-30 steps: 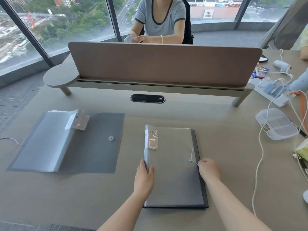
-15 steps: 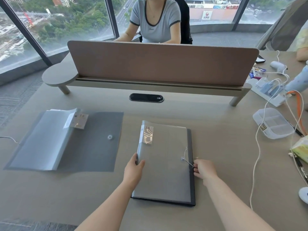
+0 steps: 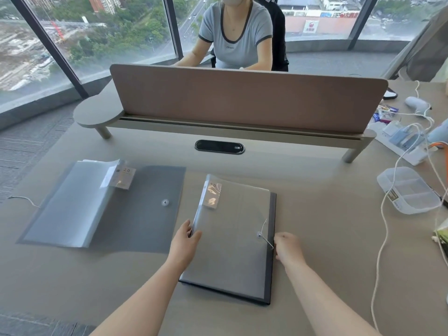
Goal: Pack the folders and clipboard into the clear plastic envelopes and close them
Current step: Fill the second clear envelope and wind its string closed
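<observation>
Lower centre of the frame, my left hand (image 3: 184, 243) pinches the filled envelope (image 3: 230, 241) by its left edge; my right hand (image 3: 288, 248) grips its string (image 3: 266, 240). Another envelope (image 3: 101, 204) lies open at left.

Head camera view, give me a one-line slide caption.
Left hand steadies the filled envelope while right hand winds its string.

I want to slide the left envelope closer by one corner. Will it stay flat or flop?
The left envelope will probably flop: its thin clear flap already curls up at the far edge. It looks light, so it should drag easily across the smooth table, but one corner may simply bend.
</observation>
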Tool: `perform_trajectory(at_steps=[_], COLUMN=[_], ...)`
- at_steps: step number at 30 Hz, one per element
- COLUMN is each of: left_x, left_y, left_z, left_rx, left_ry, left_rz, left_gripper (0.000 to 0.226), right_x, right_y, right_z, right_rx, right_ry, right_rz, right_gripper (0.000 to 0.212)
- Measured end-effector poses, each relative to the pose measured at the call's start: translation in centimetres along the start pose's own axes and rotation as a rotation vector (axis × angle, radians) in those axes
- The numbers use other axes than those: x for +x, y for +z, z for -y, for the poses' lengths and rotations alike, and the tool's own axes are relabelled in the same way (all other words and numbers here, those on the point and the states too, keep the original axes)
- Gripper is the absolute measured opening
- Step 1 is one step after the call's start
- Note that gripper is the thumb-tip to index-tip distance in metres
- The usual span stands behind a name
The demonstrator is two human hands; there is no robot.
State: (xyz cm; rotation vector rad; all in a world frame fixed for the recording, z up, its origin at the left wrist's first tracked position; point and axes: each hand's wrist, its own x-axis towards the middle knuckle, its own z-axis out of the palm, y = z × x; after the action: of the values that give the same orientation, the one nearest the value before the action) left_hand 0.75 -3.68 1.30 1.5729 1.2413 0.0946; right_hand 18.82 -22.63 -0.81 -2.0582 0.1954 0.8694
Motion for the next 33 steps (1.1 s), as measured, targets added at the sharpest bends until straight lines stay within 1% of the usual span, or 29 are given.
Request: perform_trajectory(at_steps=[2, 3, 6, 11, 13, 15, 17, 19, 22, 24, 25, 26, 29, 31, 33], left_x=[-0.2, -0.4, -0.5, -0.1, 0.8, 1.8, 3.0, 3.9, 5.2, 6.0, 6.4, 6.8, 7.6, 8.0, 8.1], left_y=[-0.4, -0.8, -2.2, -5.9, -8.0, -9.8, -11.6, -13.2, -15.0, -16.1, -16.6, -17.1, -17.9, -18.3, -18.5], left_z=[0.3, 0.3, 0.9, 2.3, 3.3, 4.2, 5.3, 6.1, 7.1, 7.8, 8.2, 8.6, 9.3, 9.8, 10.2], left_rx=[0.01, 0.028, 0.056, 0.122, 0.169, 0.229, 0.327, 0.466, 0.682, 0.778, 0.827, 0.871, 0.954, 0.958, 0.941], left_ry=[-0.033, -0.043, -0.032, -0.038, -0.034, -0.018, -0.011, 0.005, 0.053, 0.083, 0.106, 0.135, 0.185, 0.19, 0.2], left_rz=[-0.055, -0.081, -0.159, -0.282, -0.304, -0.318, -0.305, -0.28, -0.234, -0.179, -0.146, -0.113, -0.03, 0.0, 0.007], left_gripper=[0.047, 0.055, 0.053, 0.047, 0.046, 0.046, 0.049, 0.055, 0.066, 0.071, 0.072, 0.072, 0.069, 0.066, 0.064], right_x=[-0.8, -1.3, -2.1, -4.5, -6.0, -6.7, -7.1, -7.7, -8.1, -7.7, -7.7, -7.5, -6.9, -6.3, -5.8], right_y=[0.5, 0.9, 3.1, 8.6, 11.3, 14.0, 16.9, 19.4, 22.3, 23.9, 24.6, 25.2, 26.3, 27.2, 28.0], right_z=[0.9, 1.5, 3.0, 5.5, 6.8, 7.6, 8.1, 8.8, 9.7, 9.8, 9.9, 10.0, 10.2, 10.0, 9.9], right_rx=[-0.075, -0.105, -0.148, -0.171, -0.183, -0.201, -0.229, -0.274, -0.346, -0.371, -0.383, -0.395, -0.35, -0.338, -0.314], right_ry=[-0.091, -0.138, -0.274, -0.355, -0.384, -0.396, -0.388, -0.367, -0.33, -0.278, -0.239, -0.228, -0.165, -0.134, -0.127], right_rz=[-0.023, -0.019, 0.067, 0.25, 0.313, 0.351, 0.372, 0.382, 0.379, 0.344, 0.309, 0.268, 0.168, 0.138, 0.116], right_gripper=[0.017, 0.02, 0.02, 0.024, 0.025, 0.032, 0.042, 0.044, 0.031, 0.029, 0.022, 0.009, 0.024, 0.023, 0.017])
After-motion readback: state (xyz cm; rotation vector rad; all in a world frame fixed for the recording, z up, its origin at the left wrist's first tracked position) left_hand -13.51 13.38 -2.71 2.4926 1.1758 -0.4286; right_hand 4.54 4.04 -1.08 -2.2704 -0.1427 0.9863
